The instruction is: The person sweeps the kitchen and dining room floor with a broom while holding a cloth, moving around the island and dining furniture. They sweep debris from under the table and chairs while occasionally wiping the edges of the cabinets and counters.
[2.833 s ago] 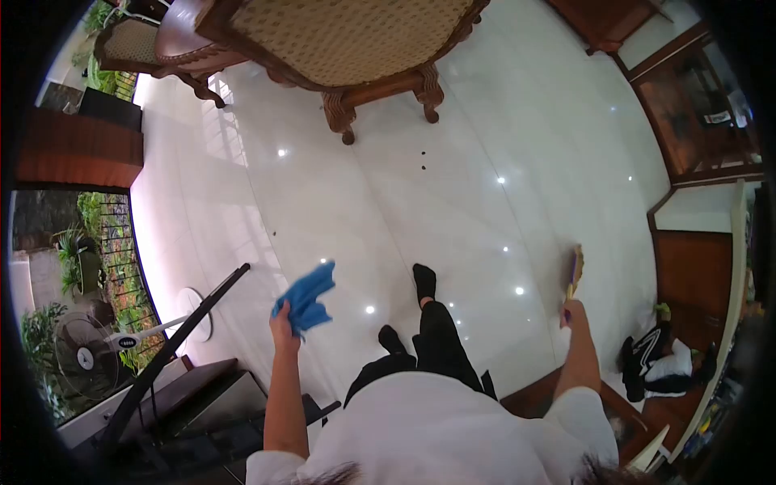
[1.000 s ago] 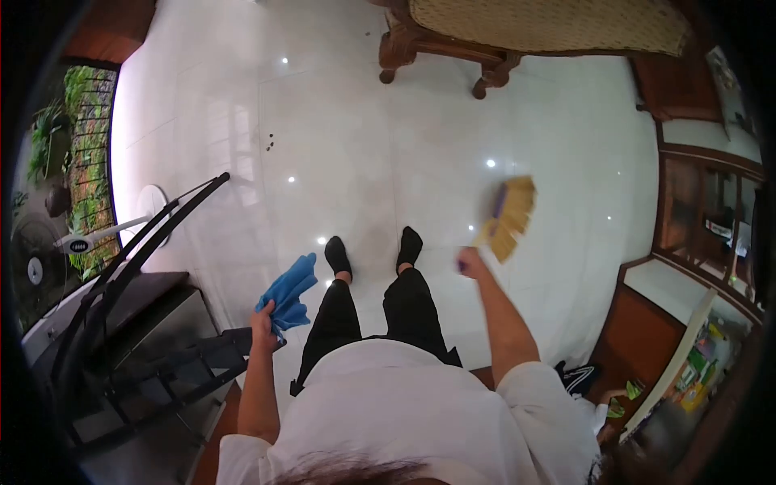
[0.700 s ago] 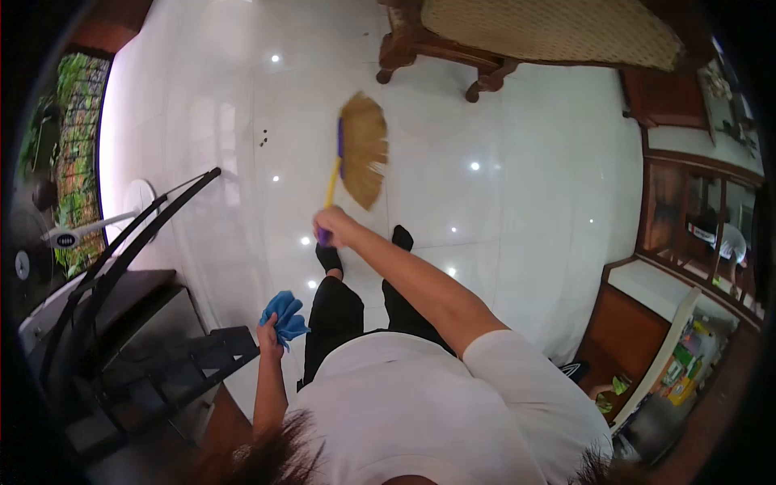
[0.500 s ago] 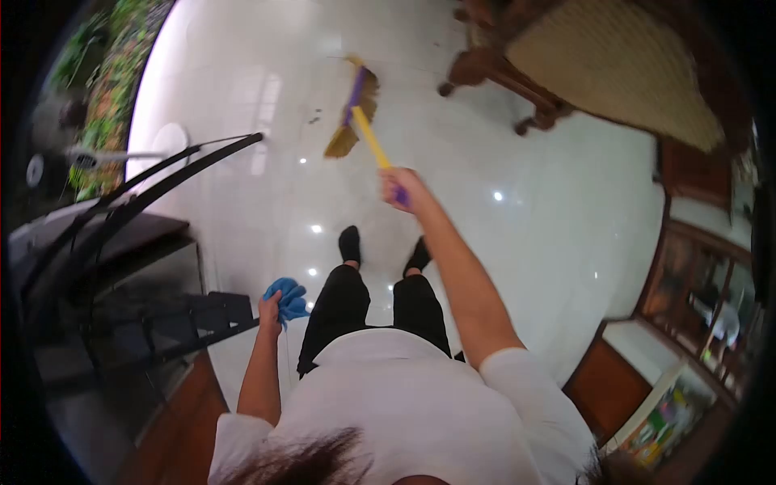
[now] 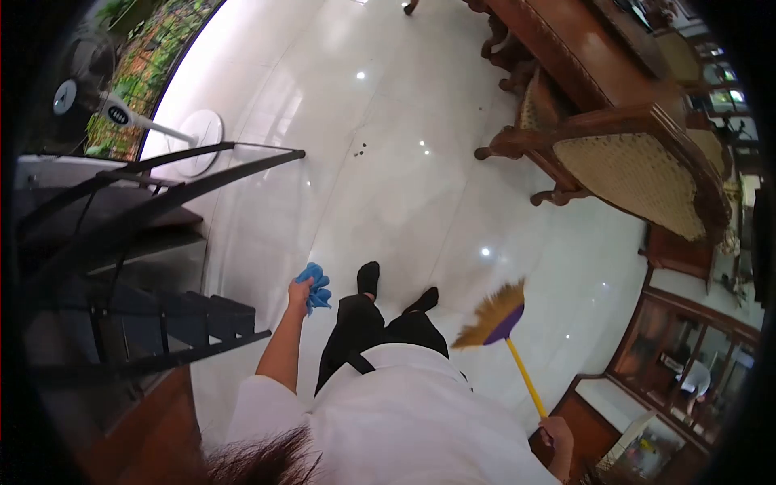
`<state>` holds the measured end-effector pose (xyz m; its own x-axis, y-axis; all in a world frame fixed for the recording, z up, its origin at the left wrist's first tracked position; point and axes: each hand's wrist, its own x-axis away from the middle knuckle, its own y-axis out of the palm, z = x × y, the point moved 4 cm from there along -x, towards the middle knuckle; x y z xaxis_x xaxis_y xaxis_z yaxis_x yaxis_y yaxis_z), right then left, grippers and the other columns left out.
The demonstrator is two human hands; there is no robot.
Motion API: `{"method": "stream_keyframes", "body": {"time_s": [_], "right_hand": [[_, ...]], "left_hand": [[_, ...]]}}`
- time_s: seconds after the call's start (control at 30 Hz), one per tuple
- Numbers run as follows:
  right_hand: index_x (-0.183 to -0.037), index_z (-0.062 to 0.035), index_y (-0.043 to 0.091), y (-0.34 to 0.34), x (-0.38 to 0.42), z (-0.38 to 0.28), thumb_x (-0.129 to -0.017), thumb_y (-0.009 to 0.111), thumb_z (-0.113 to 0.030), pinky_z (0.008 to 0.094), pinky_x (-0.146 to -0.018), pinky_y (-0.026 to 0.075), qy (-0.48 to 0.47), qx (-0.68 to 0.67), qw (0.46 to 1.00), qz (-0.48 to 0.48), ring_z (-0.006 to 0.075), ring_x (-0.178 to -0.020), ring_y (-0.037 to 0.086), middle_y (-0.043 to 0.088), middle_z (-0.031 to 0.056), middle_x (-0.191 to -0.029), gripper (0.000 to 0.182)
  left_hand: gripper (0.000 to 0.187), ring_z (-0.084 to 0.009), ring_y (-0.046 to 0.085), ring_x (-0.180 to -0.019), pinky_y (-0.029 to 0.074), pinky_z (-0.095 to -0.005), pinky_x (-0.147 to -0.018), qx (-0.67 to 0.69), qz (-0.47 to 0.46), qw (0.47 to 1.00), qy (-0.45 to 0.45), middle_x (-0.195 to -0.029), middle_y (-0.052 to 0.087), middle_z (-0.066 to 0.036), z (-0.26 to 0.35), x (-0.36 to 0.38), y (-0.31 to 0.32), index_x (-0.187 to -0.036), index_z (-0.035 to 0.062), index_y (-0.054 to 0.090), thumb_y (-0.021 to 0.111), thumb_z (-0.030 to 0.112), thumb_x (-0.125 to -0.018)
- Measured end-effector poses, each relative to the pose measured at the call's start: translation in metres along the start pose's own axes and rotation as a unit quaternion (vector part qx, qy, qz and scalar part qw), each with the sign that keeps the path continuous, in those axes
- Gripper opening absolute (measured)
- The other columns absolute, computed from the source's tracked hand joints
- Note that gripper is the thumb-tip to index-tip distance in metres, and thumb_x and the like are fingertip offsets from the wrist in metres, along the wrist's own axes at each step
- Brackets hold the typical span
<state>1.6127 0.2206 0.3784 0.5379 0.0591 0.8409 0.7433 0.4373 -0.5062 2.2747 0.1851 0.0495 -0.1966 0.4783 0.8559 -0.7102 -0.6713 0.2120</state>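
Observation:
My left hand (image 5: 300,296) is closed round a crumpled blue cloth (image 5: 316,286), left of my feet. At the lower right, my right hand (image 5: 556,434) grips the yellow handle of a broom (image 5: 525,376). The broom's purple head and tan bristles (image 5: 491,314) are right of my feet, with the bristles pointing up and left. Several small dark bits (image 5: 360,149) lie on the pale tiled floor (image 5: 396,198) ahead of my feet.
A carved wooden chair (image 5: 630,162) and a wooden table (image 5: 566,48) stand at the upper right. Black metal stairs (image 5: 194,323) with a rail (image 5: 242,166) are on the left. A white fan base (image 5: 202,137) stands beyond. Wooden cabinets (image 5: 671,364) line the right.
The broom has swung from the floor ahead to my right side, and my right hand has moved down and right with it. The view has shifted; the cloth is still in my left hand.

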Motion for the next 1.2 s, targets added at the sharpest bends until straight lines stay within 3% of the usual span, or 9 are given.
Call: {"method": "stream_keyframes", "body": {"time_s": [0.2, 0.37, 0.53, 0.63, 0.7, 0.9, 0.97, 1.07, 1.2], "right_hand": [[-0.038, -0.0046, 0.043, 0.122, -0.137, -0.094, -0.079, 0.05, -0.036, 0.0338, -0.03, 0.032, -0.096, 0.176, 0.98, -0.008, 0.0196, -0.028, 0.041, 0.042, 0.0088, -0.035, 0.052], [-0.043, -0.0048, 0.043, 0.225, -0.195, -0.291, -0.076, 0.054, -0.032, 0.0333, -0.028, 0.03, -0.376, 0.124, 0.918, 0.018, 0.0183, -0.026, 0.038, 0.04, 0.007, -0.034, 0.045], [-0.06, -0.0019, 0.049, 0.218, -0.126, -0.378, -0.07, 0.056, -0.03, 0.0333, -0.035, 0.035, -0.327, -0.021, 0.941, -0.082, 0.0169, -0.036, 0.043, 0.043, 0.0059, -0.044, 0.031], [-0.067, -0.0019, 0.053, 0.156, -0.136, -0.301, -0.073, 0.054, -0.037, 0.0367, -0.049, 0.042, -0.356, 0.011, 0.935, 0.0, 0.0222, -0.052, 0.052, 0.052, 0.0099, -0.056, 0.035], [-0.081, -0.007, 0.057, 0.11, -0.177, -0.202, -0.076, 0.047, -0.047, 0.0389, -0.073, 0.041, -0.373, 0.133, 0.913, 0.099, 0.0293, -0.087, 0.052, 0.058, 0.0121, -0.088, 0.042], [-0.088, -0.0064, 0.056, 0.045, -0.157, 0.23, -0.07, 0.055, -0.044, 0.038, -0.078, 0.041, -0.105, 0.13, 0.971, 0.169, 0.0305, -0.09, 0.051, 0.056, 0.0148, -0.089, 0.041], [-0.086, -0.0032, 0.056, 0.05, -0.112, 0.327, -0.066, 0.065, -0.02, 0.0339, -0.05, 0.042, 0.008, -0.07, 0.985, 0.158, 0.0206, -0.06, 0.055, 0.054, 0.011, -0.068, 0.028], [-0.078, 0.0008, 0.057, 0.04, -0.114, 0.414, -0.064, 0.065, -0.013, 0.0319, -0.042, 0.039, 0.175, -0.127, 0.966, 0.141, 0.0193, -0.048, 0.053, 0.054, 0.0108, -0.06, 0.021], [-0.079, 0.0059, 0.056, 0.032, -0.249, 0.46, -0.07, 0.06, -0.014, 0.0354, -0.049, 0.046, 0.158, -0.071, 0.957, 0.234, 0.0266, -0.058, 0.058, 0.057, 0.018, -0.066, 0.022]], "left_hand": [[0.023, -0.0231, 0.058, -0.062, 0.052, -0.0341, -0.052, -0.006, 0.068, 0.997, 0.02, -0.08, 0.058, -0.011, -0.01, -0.01, -0.03, -0.097, -0.0018, 0.051, 0.053, 0.008, -0.076], [0.019, -0.0224, 0.058, -0.066, 0.051, -0.0345, -0.055, 0.005, 0.049, 0.999, -0.016, -0.079, 0.057, -0.01, -0.001, -0.002, -0.039, -0.094, -0.0006, 0.052, 0.053, 0.007, -0.076], [0.014, -0.0274, 0.06, -0.066, 0.053, -0.0397, -0.059, -0.059, 0.028, 0.998, -0.015, -0.077, 0.057, -0.012, 0.011, -0.037, 0.0, -0.092, -0.0004, 0.05, 0.047, 0.008, -0.08], [0.011, -0.0241, 0.059, -0.066, 0.052, -0.0358, -0.056, -0.138, 0.012, 0.99, 0.006, -0.075, 0.056, -0.009, 0.03, -0.052, 0.047, -0.089, 0.0013, 0.053, 0.05, 0.007, -0.079], [0.013, -0.0247, 0.059, -0.067, 0.053, -0.0367, -0.056, -0.117, -0.056, 0.991, 0.036, -0.078, 0.057, -0.01, 0.048, -0.054, 0.098, -0.09, 0.0009, 0.053, 0.048, 0.009, -0.081], [0.022, -0.0284, 0.059, -0.067, 0.053, -0.0377, -0.057, -0.164, -0.113, 0.979, 0.05, -0.089, 0.057, -0.014, 0.058, -0.041, 0.214, -0.1, -0.0008, 0.05, 0.046, 0.01, -0.081], [0.025, -0.029, 0.059, -0.069, 0.053, -0.0375, -0.058, -0.183, -0.141, 0.972, 0.05, -0.089, 0.057, -0.014, 0.047, -0.024, 0.244, -0.103, -0.001, 0.048, 0.046, 0.011, -0.081], [0.025, -0.0293, 0.06, -0.069, 0.053, -0.0378, -0.058, -0.206, -0.135, 0.967, 0.058, -0.089, 0.057, -0.015, 0.015, -0.003, 0.273, -0.102, -0.0016, 0.048, 0.047, 0.011, -0.081], [0.026, -0.0317, 0.059, -0.072, 0.052, -0.0407, -0.063, -0.195, -0.171, 0.965, 0.04, -0.091, 0.057, -0.017, -0.037, 0.052, 0.293, -0.102, -0.0026, 0.049, 0.044, 0.012, -0.081]]}}
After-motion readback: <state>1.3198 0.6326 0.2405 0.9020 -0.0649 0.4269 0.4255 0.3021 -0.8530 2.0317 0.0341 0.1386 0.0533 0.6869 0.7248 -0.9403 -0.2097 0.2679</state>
